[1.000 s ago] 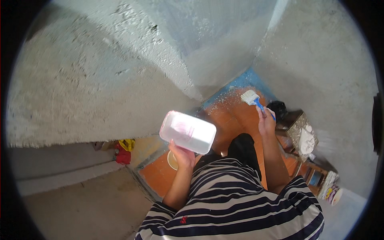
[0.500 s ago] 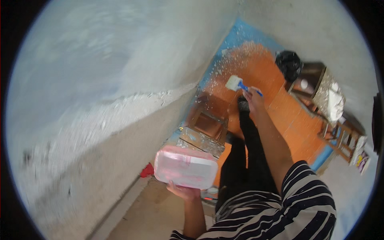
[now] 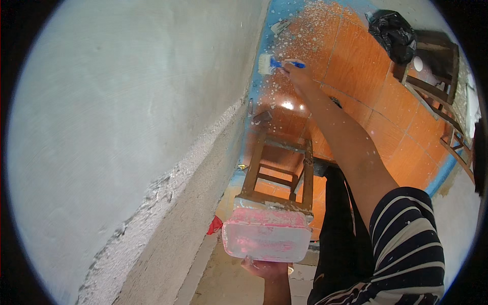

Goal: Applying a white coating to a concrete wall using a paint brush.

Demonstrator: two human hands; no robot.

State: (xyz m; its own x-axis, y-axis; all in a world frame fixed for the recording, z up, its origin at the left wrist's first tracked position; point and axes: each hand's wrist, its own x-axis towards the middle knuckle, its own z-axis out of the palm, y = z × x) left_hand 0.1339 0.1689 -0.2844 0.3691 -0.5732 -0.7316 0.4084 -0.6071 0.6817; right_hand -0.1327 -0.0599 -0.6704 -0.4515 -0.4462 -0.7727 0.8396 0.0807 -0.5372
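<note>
My right hand [image 3: 296, 71] is stretched far forward, closed round the blue handle of a paintbrush [image 3: 265, 64]. Its wide bristles are coated off-white and point left, near the wall's painted surface. Whether they touch it I cannot tell. Low in front of me, my left hand [image 3: 265, 267] grips the near edge of a rectangular pink plastic tub [image 3: 290, 219]. White paint [image 3: 267, 243] covers much of its inside, with pink showing through. The grey-white wall [image 3: 152, 101] fills the left side, crossed by a rough plaster band [image 3: 168, 185].
A paint-spattered wooden stool [image 3: 250, 175] stands just beyond the tub. White splashes dot the orange tiled floor [image 3: 351, 66] along its blue border. At the far right are a black plastic bag [image 3: 394, 35] and wooden furniture [image 3: 432, 90]. Red cloth [image 3: 215, 224] lies by the wall's foot.
My right hand has carried the brush forward and left, closer to the wall. The tub in my left hand has shifted right and down in the picture as my view turned.
</note>
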